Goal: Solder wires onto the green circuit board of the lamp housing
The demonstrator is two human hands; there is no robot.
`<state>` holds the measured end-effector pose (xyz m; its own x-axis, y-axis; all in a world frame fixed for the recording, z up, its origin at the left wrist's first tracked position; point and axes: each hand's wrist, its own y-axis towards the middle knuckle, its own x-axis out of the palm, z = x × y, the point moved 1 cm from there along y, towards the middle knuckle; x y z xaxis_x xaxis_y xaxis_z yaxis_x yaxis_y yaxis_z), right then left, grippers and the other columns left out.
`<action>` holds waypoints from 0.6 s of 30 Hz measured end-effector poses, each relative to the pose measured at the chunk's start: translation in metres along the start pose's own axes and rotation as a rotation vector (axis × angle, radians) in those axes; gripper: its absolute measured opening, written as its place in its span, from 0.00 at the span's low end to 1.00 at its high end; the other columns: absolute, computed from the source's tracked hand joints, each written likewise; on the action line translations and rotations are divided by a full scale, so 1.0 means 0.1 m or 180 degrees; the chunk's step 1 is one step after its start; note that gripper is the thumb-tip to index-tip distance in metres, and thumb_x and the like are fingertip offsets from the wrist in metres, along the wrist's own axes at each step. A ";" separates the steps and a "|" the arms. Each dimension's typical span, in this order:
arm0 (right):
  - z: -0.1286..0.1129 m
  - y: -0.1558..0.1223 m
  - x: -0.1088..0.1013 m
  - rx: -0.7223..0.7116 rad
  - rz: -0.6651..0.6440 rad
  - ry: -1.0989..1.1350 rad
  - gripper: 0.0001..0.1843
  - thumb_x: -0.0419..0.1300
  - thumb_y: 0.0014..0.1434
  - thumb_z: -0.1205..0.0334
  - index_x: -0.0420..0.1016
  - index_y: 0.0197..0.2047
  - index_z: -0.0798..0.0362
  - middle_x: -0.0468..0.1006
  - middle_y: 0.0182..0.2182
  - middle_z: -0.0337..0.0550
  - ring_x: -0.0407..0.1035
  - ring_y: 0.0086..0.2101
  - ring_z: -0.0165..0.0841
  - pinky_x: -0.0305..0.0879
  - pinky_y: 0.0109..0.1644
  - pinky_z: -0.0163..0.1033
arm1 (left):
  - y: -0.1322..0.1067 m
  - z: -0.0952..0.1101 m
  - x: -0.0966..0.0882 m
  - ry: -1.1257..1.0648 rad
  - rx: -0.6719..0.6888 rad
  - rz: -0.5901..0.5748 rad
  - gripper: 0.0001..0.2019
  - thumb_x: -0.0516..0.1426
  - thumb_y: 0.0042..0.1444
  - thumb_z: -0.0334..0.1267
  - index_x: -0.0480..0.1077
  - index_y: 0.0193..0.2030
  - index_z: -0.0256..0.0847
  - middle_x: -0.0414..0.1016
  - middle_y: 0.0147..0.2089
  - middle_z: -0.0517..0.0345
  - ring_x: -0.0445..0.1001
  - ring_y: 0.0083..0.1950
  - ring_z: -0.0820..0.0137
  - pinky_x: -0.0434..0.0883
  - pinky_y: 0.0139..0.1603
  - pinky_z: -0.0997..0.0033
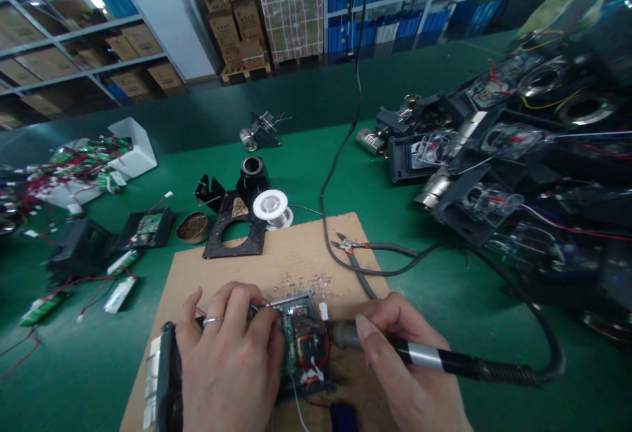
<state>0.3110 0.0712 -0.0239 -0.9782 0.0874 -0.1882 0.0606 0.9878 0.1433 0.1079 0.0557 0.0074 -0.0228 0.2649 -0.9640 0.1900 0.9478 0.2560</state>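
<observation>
My left hand (230,356), a ring on one finger, is closed over a small black electronic unit (303,346) with a green circuit board and red wires showing; the fingertips pinch at its top edge. My right hand (405,369) grips a soldering iron (424,355) like a pen, with its tip at the unit's right side. Both rest on a brown cardboard sheet (276,261) lying on the green table. The iron's black cable (538,326) loops off to the right.
Behind the cardboard stand a solder spool (270,207), a black iron stand (236,221), a brass tip cleaner (192,226) and side cutters (351,247). A heap of black units (518,155) fills the right. Boards and wired parts (83,168) lie at the left. Shelving rises behind.
</observation>
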 end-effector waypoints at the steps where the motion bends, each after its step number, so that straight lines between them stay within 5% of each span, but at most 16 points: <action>1: 0.00 0.00 0.00 -0.0007 -0.0011 0.0004 0.18 0.57 0.66 0.58 0.63 0.24 0.49 0.62 0.18 0.31 0.58 0.18 0.26 0.58 0.19 0.29 | 0.00 0.00 0.00 0.0002 0.0001 0.0002 0.11 0.54 0.63 0.39 0.77 0.33 0.51 0.77 0.42 0.56 0.71 0.49 0.53 0.54 0.64 0.38; 18: -0.04 0.01 0.00 0.0090 -0.0005 0.0108 0.18 0.57 0.65 0.57 0.63 0.23 0.49 0.61 0.17 0.32 0.57 0.17 0.26 0.57 0.18 0.29 | 0.00 0.02 0.00 0.0042 0.0017 0.0039 0.10 0.54 0.64 0.39 0.76 0.33 0.49 0.78 0.42 0.56 0.71 0.50 0.53 0.53 0.65 0.37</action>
<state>0.3108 0.0721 -0.0196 -0.9845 0.0819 -0.1552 0.0642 0.9912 0.1155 0.1096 0.0551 0.0073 -0.0335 0.2787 -0.9598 0.1955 0.9436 0.2672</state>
